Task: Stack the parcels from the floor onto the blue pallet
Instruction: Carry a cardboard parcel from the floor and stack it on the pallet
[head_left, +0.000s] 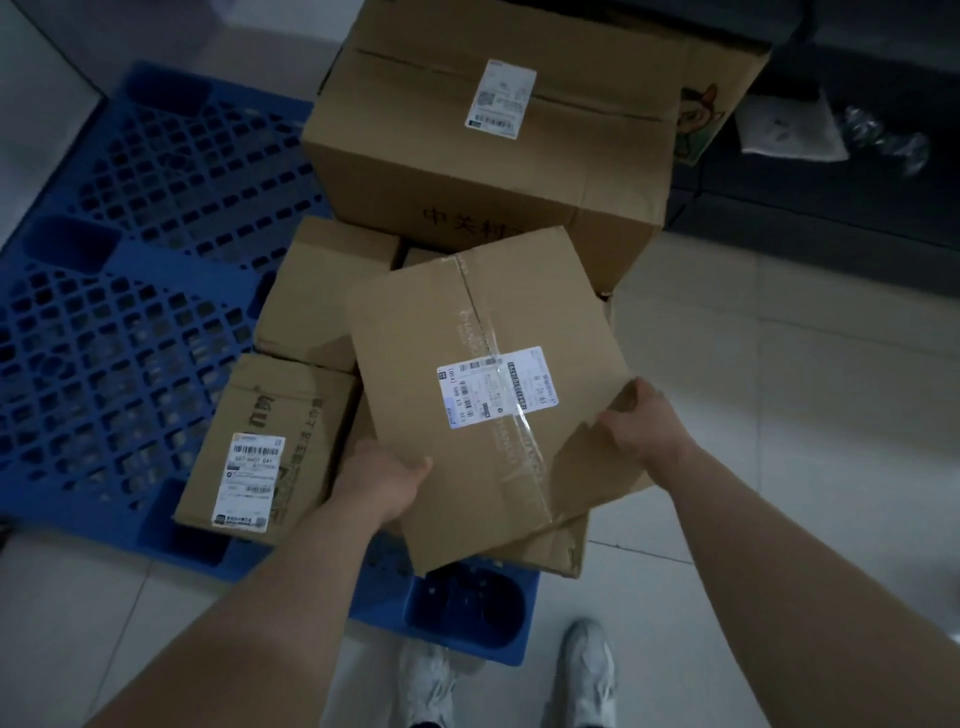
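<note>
The blue plastic lattice pallet (104, 312) lies on the pale tiled floor (779, 364) to my left, most of its grid bare. On its right part sits a small cardboard box with a white barcode label (270, 447), and just behind it a plain small cardboard box (322, 291). Beyond those stands a large brown cardboard carton (493, 145) with a label on top, closing off the far side. At the far right a dark low unit (831, 182) holds a white sheet. The parcel I carry, a flat brown cardboard box with clear tape and a white label (493, 395), hangs tilted over another cardboard box (566, 545) at the pallet's near right corner. My left hand (384, 478) grips its near left edge, thumb on top. My right hand (644, 421) clasps its right corner, fingers curled over the edge. Both arms reach forward, my white shoes (587, 670) below.
</note>
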